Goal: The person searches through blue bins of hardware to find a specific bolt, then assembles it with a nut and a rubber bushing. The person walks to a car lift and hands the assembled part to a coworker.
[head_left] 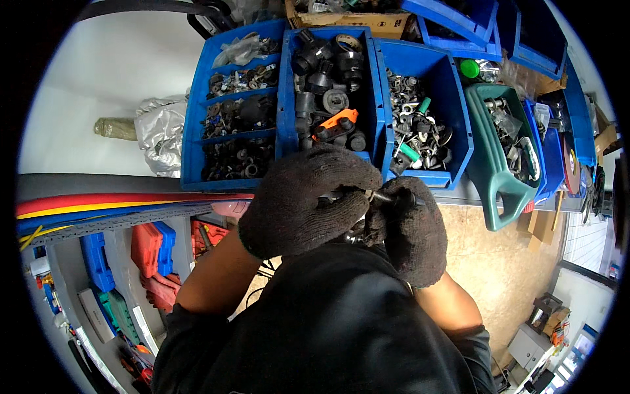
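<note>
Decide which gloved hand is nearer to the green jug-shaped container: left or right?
Right. In the picture, the right hand is below and left of the green jug-shaped container; the left hand is farther left, beyond the right.

- held part (382, 197), in front of middle blue bin (378, 98): mostly hidden by left hand (308, 200), right hand (417, 236)
- small pieces (241, 80) left of bin: too small to tell
- cardboard box (354, 25) behind bin: top cut off
</note>
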Demonstrator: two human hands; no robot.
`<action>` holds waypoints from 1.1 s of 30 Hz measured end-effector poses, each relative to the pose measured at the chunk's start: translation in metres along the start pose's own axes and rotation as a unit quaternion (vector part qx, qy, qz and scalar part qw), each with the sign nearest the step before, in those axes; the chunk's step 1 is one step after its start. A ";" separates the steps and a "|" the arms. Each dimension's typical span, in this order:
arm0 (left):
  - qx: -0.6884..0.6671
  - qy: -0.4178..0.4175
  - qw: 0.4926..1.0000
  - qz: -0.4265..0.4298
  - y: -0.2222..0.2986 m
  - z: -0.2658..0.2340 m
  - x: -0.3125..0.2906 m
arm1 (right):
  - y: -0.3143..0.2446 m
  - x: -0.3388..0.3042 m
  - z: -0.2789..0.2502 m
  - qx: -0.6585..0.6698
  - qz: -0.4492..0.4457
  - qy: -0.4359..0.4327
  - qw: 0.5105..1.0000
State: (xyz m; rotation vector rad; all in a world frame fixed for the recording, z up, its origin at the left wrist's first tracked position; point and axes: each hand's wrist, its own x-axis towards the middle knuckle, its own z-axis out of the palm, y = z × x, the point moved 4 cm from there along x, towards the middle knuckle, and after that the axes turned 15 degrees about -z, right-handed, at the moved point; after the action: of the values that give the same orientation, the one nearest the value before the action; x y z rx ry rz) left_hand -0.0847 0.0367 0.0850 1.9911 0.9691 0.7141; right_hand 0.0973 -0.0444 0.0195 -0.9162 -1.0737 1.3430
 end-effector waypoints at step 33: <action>-0.034 -0.029 0.993 -0.108 -0.004 0.018 -0.021 | -0.005 -0.010 -0.003 -0.091 -0.031 -0.031 0.995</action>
State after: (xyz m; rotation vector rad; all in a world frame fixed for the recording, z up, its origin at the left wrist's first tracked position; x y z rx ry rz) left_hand -0.0841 0.0130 0.0692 1.8055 1.0905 0.5584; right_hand 0.1022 -0.0541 0.0232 -0.9717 -1.2794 1.2448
